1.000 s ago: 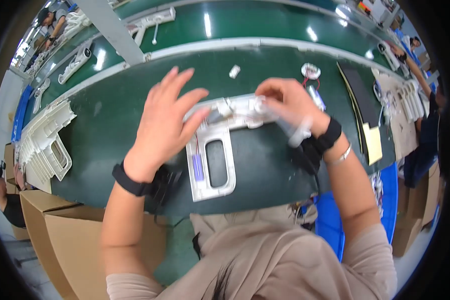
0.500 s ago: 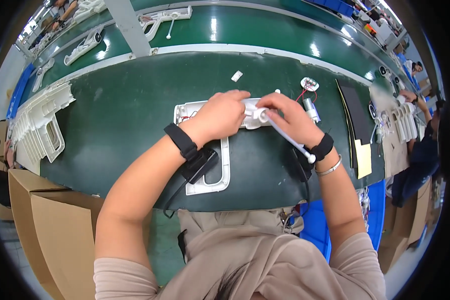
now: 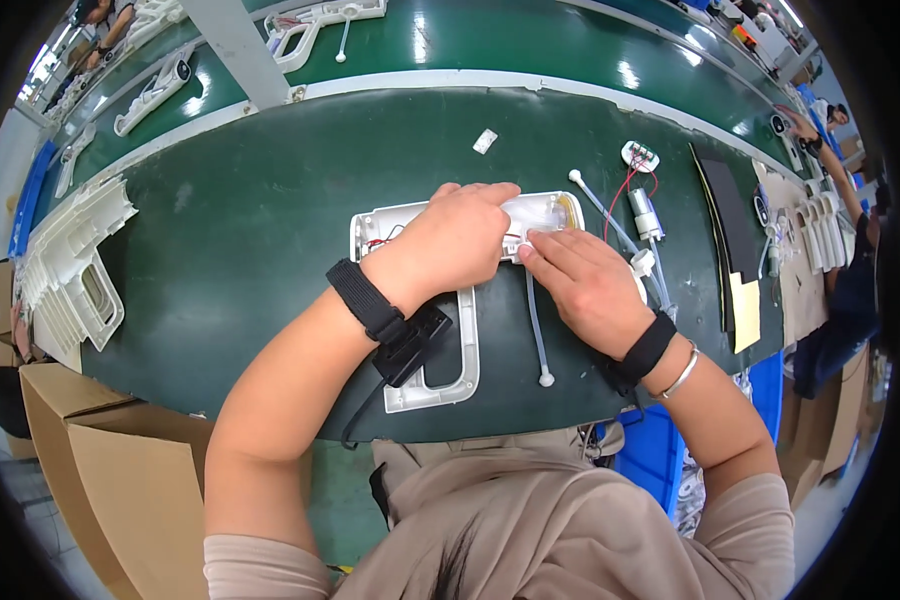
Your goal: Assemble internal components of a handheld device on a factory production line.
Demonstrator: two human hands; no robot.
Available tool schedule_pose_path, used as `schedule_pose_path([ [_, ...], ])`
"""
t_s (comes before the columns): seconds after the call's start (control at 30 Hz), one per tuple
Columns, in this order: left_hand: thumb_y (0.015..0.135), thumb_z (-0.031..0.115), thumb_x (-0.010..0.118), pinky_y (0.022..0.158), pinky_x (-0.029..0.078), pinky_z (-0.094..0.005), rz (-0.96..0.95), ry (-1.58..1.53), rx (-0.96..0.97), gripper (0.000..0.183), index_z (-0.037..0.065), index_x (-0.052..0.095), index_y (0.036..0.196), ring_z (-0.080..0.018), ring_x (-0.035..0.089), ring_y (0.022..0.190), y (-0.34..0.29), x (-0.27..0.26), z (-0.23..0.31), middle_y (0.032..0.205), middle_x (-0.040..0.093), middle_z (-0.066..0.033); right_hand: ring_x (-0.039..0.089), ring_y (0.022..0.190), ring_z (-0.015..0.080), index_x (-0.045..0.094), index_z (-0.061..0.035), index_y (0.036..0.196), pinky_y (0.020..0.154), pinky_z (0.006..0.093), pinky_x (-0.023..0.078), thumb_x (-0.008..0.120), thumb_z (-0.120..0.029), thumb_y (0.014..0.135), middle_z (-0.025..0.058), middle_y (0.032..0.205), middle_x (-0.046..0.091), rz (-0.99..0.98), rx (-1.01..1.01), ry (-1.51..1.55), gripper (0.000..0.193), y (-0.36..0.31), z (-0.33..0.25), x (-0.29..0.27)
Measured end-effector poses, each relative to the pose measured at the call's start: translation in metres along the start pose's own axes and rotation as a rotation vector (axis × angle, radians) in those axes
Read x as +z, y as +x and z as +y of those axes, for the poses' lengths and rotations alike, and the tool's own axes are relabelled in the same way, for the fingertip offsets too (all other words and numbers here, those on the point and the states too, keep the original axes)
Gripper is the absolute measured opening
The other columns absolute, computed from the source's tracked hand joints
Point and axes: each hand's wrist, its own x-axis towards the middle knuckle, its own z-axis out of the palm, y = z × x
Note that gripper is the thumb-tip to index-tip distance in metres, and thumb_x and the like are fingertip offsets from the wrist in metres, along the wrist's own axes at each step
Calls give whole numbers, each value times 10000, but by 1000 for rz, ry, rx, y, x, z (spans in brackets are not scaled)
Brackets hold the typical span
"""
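A white plastic housing half [image 3: 467,375] with a looped handle lies on the green table, wires in its upper part. My left hand [image 3: 460,235] is closed over its middle, fingers curled onto the shell and hiding the parts beneath. My right hand [image 3: 592,290] has its fingers pressed together, fingertips and thumb at the lower edge of the housing; what they pinch is hidden. From there a thin translucent tube [image 3: 536,330] runs down to a white ball end. Beside my right hand lies another tube [image 3: 598,206] with a white connector [image 3: 642,263].
A small motor [image 3: 646,214] and a round white part with a circuit board [image 3: 639,157] lie to the right, with red wires. Beyond are dark foam strips [image 3: 722,225]. A small white piece [image 3: 485,140] lies behind the housing. Stacked white shells [image 3: 75,275] stand left, above a cardboard box [image 3: 130,470].
My right hand has lowered onto the housing's lower edge. The tube that slanted over it no longer does; one tube hangs below the housing, another lies to its right.
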Motion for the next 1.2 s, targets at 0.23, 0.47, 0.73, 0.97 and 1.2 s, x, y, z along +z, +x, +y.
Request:
schedule_pose_path([
  [0.23, 778, 178, 683, 1007, 389, -396, 154, -96, -83, 402, 59, 586, 1149, -334, 463, 1237, -36, -87, 4, 1314, 497, -173, 557, 987, 319, 602, -21, 1048, 845, 409, 459, 643, -43, 781, 156, 1046, 563, 83, 301, 465, 270, 17, -2, -27],
  [0.47, 750, 177, 698, 1010, 377, -430, -85, 210, -201, 362, 0, 594, 1048, -357, 440, 1239, -61, -52, -7, 1310, 490, -173, 559, 897, 296, 619, -49, 968, 780, 364, 455, 673, -72, 756, 116, 947, 584, -17, 47, 360, 220, 69, 7, 18],
  [0.73, 770, 144, 667, 1002, 387, -412, -243, -266, -364, 148, 22, 646, 852, -341, 427, 1256, -50, -64, -24, 1348, 469, -172, 576, 897, 306, 612, -14, 1018, 798, 368, 459, 681, -103, 783, 135, 989, 613, 93, 395, 882, 261, 55, 12, 35],
  [0.97, 776, 139, 670, 1022, 366, -412, -355, -33, -93, 152, 50, 679, 899, -359, 349, 1319, -51, -72, -26, 1393, 423, -199, 551, 916, 318, 599, -30, 994, 818, 378, 457, 681, -129, 783, 124, 974, 577, 119, 105, 472, 248, 55, 4, 38],
  [1.2, 769, 193, 689, 1012, 369, -423, -16, 257, -152, 575, 88, 486, 1297, -337, 438, 1244, -37, -78, 7, 1341, 472, -157, 551, 849, 272, 585, -58, 864, 772, 376, 447, 672, -113, 768, 85, 835, 583, -36, 165, 273, 140, 35, -1, 4],
])
